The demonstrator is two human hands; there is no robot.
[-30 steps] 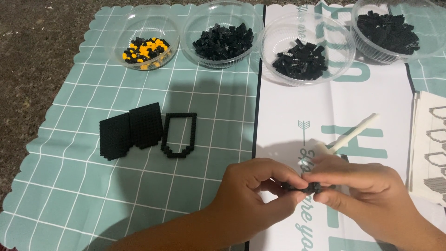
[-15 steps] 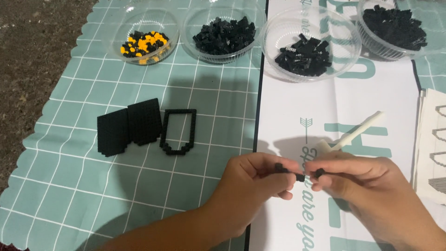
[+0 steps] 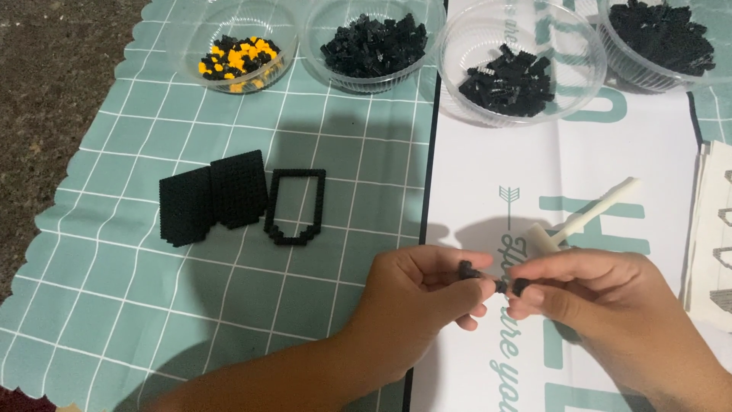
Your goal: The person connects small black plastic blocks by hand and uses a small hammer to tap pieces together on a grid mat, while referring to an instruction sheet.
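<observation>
A dark speckled surface carries a teal grid mat and white sheet.

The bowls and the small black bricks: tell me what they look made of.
The bowls look like thin clear plastic: glossy, see-through, with rolled rims. The small black bricks look like hard moulded plastic with a dull sheen and studded tops. The pieces pinched between the left hand and right hand seem the same.
</observation>
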